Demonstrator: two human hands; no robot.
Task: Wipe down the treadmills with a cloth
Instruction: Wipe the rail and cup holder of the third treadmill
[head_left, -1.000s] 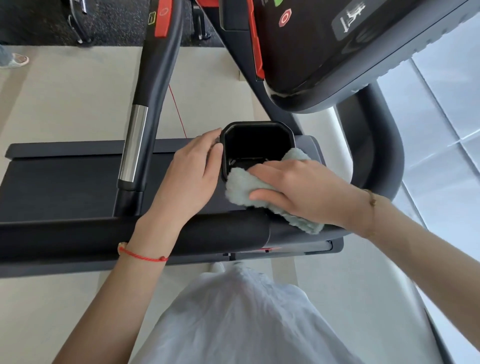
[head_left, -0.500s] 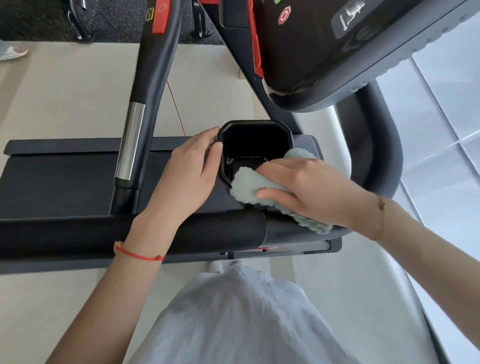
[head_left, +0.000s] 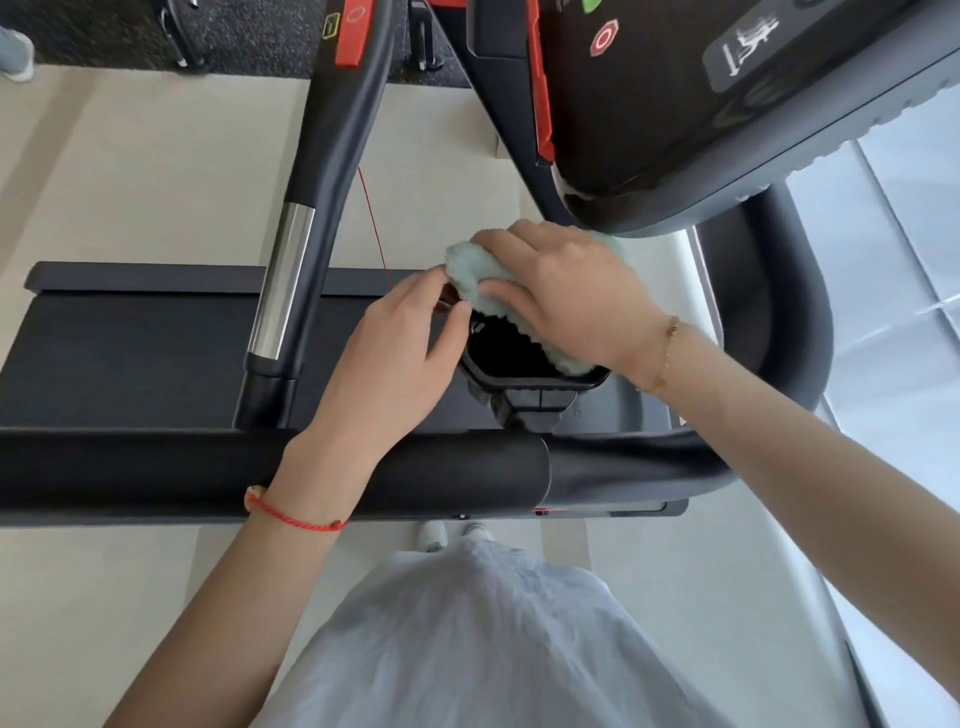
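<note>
Wiping the far rim of the black cup holder (head_left: 524, 382), right hand (head_left: 569, 291) clamped on the pale green cloth (head_left: 470, 270); left hand (head_left: 400, 343) pinching the left rim, steadying. Best working around every edge, pressing evenly.

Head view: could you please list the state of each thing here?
Cup holder: lifted out, tilted.
Cloth: bunched, pressed on holder's far rim.
Right hand: gripping cloth.
Left hand: steadying the holder's rim.
Console: screen dark.
</note>
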